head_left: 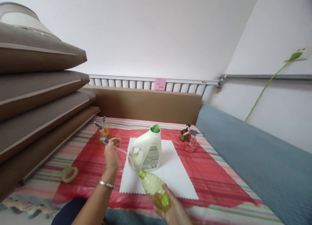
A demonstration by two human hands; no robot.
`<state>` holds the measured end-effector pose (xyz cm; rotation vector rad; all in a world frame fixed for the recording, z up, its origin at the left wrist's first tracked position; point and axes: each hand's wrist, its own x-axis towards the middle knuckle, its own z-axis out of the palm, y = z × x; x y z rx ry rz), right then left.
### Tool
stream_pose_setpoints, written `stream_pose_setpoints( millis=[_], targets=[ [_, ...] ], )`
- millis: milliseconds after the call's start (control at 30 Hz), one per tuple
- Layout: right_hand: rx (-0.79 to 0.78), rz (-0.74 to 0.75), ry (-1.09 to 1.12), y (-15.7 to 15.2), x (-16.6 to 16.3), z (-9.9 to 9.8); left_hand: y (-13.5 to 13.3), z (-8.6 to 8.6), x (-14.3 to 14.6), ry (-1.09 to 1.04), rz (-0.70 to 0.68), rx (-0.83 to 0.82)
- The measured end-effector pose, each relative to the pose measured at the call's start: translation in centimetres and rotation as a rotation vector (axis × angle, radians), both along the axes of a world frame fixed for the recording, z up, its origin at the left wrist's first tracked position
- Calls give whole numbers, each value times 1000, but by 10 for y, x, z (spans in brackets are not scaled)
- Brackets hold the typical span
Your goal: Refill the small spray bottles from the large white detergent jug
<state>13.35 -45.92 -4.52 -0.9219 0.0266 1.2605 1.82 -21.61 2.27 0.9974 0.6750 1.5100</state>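
My left hand is closed on a grey spray head whose thin clear tube trails down to the right. My right hand grips a small yellow-green bottle, tilted with its open neck pointing up and left, close to the tube's end. Behind them a white detergent jug with an open green spout stands upright on a white cloth.
A red sheet covers a striped bedspread. Two spray bottles stand at the back left, a pink one and a dark green one at the back right. A tape roll lies left. Stacked brown cushions rise left, a blue pad right.
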Motion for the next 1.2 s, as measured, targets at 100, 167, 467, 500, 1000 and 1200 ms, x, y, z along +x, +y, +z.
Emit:
stream_pose_setpoints(
  millis=[100, 167, 467, 500, 1000, 1200],
  targets=[
    [36, 28, 28, 3, -12, -1, -15, 13, -10, -22, 51, 32],
    [45, 27, 53, 5, -16, -1, -24, 19, -13, -35, 45, 48],
    [65, -85, 74, 2, -12, 13, -46, 20, -21, -52, -25, 83],
    [70, -92, 78, 2, -12, 16, -48, 19, -22, -49, -31, 85],
    [133, -72, 48, 3, -16, 24, -65, 3, -19, 42, -93, 216],
    [209, -51, -148, 11, -24, 46, -94, -5, -7, 93, -298, 233]
  ],
)
